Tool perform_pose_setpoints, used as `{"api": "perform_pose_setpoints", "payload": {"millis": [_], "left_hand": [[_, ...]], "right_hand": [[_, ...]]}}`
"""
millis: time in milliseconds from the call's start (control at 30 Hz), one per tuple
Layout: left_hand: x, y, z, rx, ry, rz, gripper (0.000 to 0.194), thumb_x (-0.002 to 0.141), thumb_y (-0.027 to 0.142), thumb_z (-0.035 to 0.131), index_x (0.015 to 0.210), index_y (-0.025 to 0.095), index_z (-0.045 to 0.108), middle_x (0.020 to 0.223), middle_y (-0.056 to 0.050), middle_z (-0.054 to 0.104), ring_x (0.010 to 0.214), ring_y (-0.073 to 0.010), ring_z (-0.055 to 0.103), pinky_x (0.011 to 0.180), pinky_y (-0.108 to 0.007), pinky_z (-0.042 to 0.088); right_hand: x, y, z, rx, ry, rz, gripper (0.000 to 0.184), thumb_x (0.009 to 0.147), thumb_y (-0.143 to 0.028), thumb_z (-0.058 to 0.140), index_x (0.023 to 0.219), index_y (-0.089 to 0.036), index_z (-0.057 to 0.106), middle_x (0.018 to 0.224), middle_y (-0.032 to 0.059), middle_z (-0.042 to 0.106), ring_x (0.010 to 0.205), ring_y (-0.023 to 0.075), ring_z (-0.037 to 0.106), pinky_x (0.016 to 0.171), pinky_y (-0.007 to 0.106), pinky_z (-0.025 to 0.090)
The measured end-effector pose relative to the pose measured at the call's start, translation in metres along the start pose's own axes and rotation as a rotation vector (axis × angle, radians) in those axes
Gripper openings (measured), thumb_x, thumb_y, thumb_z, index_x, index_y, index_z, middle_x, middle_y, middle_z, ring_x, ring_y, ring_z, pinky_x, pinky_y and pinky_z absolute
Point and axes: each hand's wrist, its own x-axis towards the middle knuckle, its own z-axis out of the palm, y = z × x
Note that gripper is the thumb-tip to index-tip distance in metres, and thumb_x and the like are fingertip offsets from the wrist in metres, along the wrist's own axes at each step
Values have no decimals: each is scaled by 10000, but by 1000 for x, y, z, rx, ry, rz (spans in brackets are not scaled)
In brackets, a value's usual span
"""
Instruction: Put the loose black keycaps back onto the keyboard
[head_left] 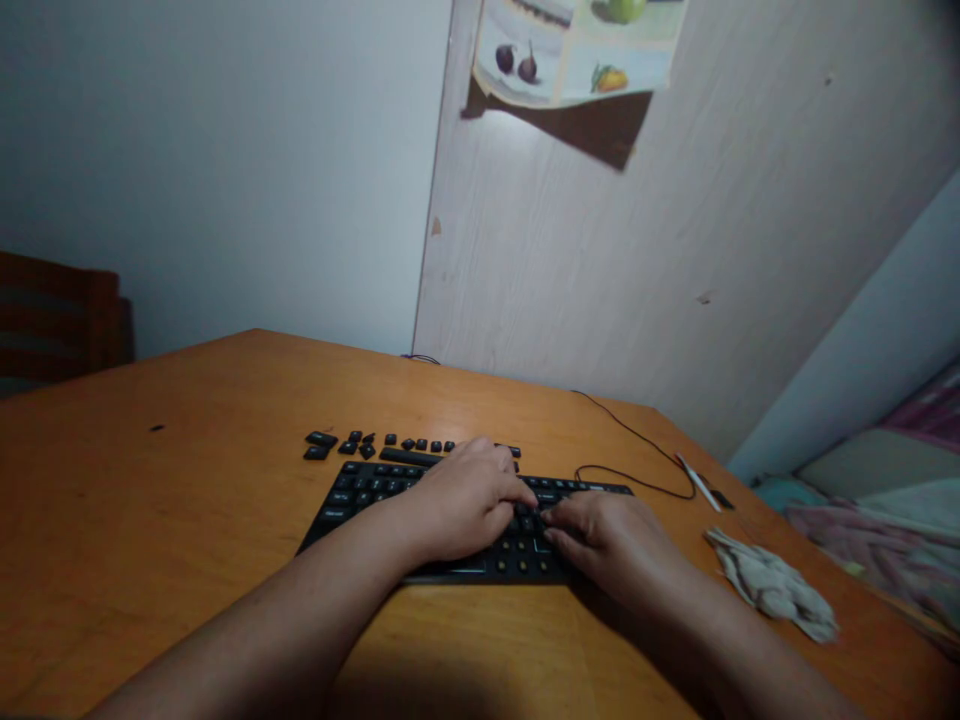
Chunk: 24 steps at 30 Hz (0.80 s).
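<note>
Wooden table (187,500): stretched from under the person's forearms back to the wall, with the work drawn up toward its near side
Black keyboard (487,576): lay flat on it, partly covered by both hands, with caps in place at its left end
Bare key posts (523,566): showed yellowish along the near right part, between the two hands
Left hand (469,500): arched palm down over the middle of the board, fingers close together and curled, index finger and thumb pointing at the keys to the right
Right hand (600,530): hung over the right end, thumb and fingertips close to one another; whether they pinched a cap, I could not tell
Step in hand: looked to me like fingertip work on the right-hand keys, though I couldn't say whether caps were going on or coming off
Next move: called, I judged, for a light grip on one cap, square to its post, the other hand steadying the board
Crumpled cloth (776,585): lay off to the right, well apart from the keyboard
Loose keycaps (349,447): sat in rough rows beyond the far edge, a long bar-shaped key (409,457) among them
Fruit poster (577,50): hung on the wall behind
</note>
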Motion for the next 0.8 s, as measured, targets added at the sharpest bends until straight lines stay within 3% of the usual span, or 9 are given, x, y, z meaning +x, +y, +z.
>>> {"api": "perform_pose_setpoints", "payload": {"millis": [200, 433, 800], "left_hand": [[0, 9, 10, 102, -49, 16, 358, 910, 199, 513, 1099, 352, 776, 1022, -69, 609, 1023, -258, 501, 870, -424, 411], [1, 14, 13, 181, -36, 57, 332, 899, 211, 543, 1096, 353, 770, 1034, -65, 591, 1056, -274, 479, 914, -454, 369], [1, 14, 13, 181, -33, 53, 332, 879, 192, 558, 1078, 348, 773, 1079, -74, 599, 1089, -284, 479, 945, -460, 358]], "right_hand": [[0, -2, 2, -70, 3, 11, 157, 932, -260, 600, 879, -252, 747, 832, 10, 742, 790, 192, 664, 693, 294, 372], [-4, -5, -2, -74, -5, -16, 235, 920, -189, 544, 963, -269, 761, 883, 11, 767, 798, 185, 681, 708, 291, 382], [-10, -14, -8, -43, -23, -22, 263, 839, -140, 548, 914, -258, 771, 845, 22, 769, 754, 185, 678, 690, 281, 399]]}}
